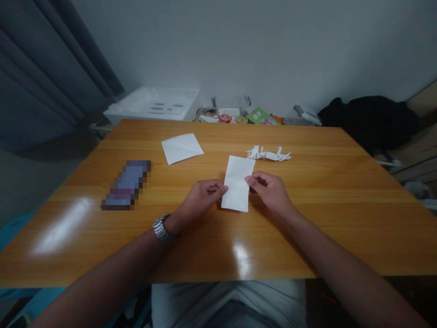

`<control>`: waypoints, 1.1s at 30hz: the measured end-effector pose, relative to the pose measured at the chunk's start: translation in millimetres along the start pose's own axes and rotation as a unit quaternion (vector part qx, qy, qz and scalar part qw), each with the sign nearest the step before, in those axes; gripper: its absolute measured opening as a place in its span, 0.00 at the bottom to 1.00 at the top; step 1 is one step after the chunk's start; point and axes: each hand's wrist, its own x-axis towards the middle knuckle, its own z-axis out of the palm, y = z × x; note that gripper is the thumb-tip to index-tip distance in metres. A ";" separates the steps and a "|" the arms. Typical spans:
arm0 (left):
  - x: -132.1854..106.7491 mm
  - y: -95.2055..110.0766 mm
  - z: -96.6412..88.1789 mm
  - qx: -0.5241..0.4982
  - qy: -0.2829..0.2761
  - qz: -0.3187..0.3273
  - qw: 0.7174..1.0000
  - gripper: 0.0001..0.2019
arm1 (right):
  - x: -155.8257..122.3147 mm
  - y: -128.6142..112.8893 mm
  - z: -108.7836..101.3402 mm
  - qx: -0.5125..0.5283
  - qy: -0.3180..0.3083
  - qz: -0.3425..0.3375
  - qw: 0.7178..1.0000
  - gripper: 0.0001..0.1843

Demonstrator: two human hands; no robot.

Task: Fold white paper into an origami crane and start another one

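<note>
A folded white sheet of paper [238, 183] lies on the wooden table [307, 218] between my hands. My left hand [201, 198], with a metal watch on its wrist, pinches the paper's left edge with curled fingers. My right hand [269, 191] pinches the right edge near the top. Just beyond the paper lie folded white paper figures [269, 154]. Another white sheet [181, 148] with a torn perforated edge rests farther left.
A blurred-out dark flat object [127, 184] lies on the table's left part. Behind the table stand a white plastic box [155, 104], colourful small packets [249, 117] and a black bundle of cloth [368, 116]. Grey curtains [41, 64] hang at the left.
</note>
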 end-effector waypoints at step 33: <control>-5.1 -8.0 1.5 0.262 0.020 0.343 0.902 0.07 | 6.7 11.2 -2.7 0.029 -0.044 0.078 0.996 0.21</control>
